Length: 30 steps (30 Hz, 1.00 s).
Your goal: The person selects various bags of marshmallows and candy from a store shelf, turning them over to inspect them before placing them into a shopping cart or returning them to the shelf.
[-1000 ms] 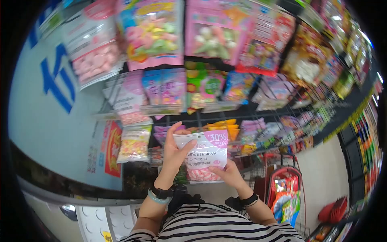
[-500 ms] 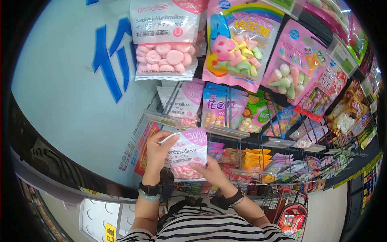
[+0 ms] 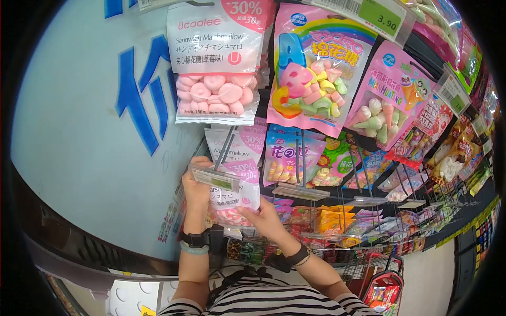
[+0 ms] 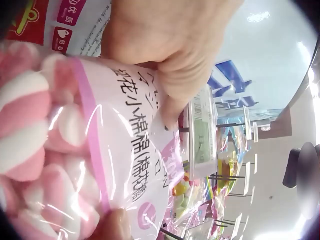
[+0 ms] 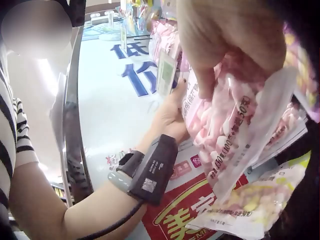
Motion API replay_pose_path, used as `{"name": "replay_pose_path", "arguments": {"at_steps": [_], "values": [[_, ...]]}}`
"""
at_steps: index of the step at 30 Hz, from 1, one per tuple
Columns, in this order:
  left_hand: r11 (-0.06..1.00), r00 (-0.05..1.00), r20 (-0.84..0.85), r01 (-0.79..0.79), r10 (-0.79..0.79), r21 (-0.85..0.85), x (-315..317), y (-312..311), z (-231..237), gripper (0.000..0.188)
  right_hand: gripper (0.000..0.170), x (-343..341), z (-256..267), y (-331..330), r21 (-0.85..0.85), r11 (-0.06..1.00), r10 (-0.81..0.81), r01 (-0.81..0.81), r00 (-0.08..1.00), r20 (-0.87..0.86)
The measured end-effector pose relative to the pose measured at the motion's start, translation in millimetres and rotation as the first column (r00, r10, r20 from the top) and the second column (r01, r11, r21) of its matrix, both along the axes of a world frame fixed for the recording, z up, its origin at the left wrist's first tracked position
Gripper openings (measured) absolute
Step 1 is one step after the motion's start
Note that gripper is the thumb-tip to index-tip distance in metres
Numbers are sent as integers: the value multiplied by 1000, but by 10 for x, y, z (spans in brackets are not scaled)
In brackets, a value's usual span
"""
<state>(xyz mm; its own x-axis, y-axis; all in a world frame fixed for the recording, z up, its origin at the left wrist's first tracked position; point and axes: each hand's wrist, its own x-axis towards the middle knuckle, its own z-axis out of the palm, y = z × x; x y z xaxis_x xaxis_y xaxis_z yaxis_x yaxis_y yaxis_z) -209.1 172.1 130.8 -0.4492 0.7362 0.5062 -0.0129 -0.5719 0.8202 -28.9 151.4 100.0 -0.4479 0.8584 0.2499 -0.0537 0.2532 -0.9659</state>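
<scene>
A bag of pink-and-white marshmallows point(image 3: 240, 201) is held between both hands, just under a hanging row of matching bags point(image 3: 227, 143). At its upper left edge, my left hand point(image 3: 196, 184) grips the bag, its fingers partly hidden behind a price tag point(image 3: 213, 177) on the hook's end. My right hand point(image 3: 270, 224) pinches the lower right side, thumb on the front. Twisted marshmallows fill the bag's clear lower part in the left wrist view, where the left thumb point(image 4: 172, 112) presses its printed front. In the right wrist view, the right fingers curl over the bag point(image 5: 225, 127).
Larger strawberry marshmallow bags point(image 3: 216, 63) hang above the hands. Other candy bags point(image 3: 292, 158) hang on metal hooks to the right. A pale blue panel point(image 3: 79, 131) with blue lettering borders the left side. A red basket point(image 3: 382, 287) with packets stands at lower right.
Both hands have carried the marshmallow bag left and up toward the matching bags, so the price tag now overlaps its top. The head view has swung left. Both hands keep their hold.
</scene>
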Motion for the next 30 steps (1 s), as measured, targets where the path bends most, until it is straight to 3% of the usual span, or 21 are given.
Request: {"name": "replay_pose_path", "arguments": {"at_steps": [3,5,6,8,9,11,14,18,22,25,27,30], "values": [[1000,998,-65,12,-12,-6,-25,23,11,12,38,12,30,4,-92,996,-11,11,1000,-2],[981,981,-7,194,-194,-4,-119,72,-76,15,34,11,-1,26,-57,998,-7,6,1000,-28],[981,981,-9,195,-195,-5,-121,74,-52,15,34,7,-33,48,-58,998,-8,6,1000,-30],[958,967,103,248,-235,-146,-126,64,29,39,39,-6,-123,107,64,996,-68,66,998,18],[957,967,99,248,-235,-148,-95,44,95,39,39,-16,-138,137,63,996,-68,67,998,14],[970,977,134,186,-166,-154,-14,26,232,61,33,-48,-142,230,-46,998,-54,51,996,-73],[988,994,-16,107,-109,-110,-50,81,64,71,31,-165,-256,400,-122,982,-159,145,982,-107],[987,998,-8,62,-64,-145,-55,91,-78,66,32,-355,-310,747,-101,984,-171,149,951,-256],[988,996,38,79,-75,-133,12,67,-186,62,34,-384,-420,833,-9,976,-214,216,958,-194],[997,999,5,-31,31,-66,117,48,-378,57,36,-250,-482,659,-37,967,-253,250,948,-192],[994,994,37,-103,104,-17,376,-75,-466,39,38,61,-446,405,399,807,-478,435,878,10],[983,989,-102,-124,110,-137,629,-136,-585,27,35,490,-364,88,251,879,-422,404,906,20]]}}
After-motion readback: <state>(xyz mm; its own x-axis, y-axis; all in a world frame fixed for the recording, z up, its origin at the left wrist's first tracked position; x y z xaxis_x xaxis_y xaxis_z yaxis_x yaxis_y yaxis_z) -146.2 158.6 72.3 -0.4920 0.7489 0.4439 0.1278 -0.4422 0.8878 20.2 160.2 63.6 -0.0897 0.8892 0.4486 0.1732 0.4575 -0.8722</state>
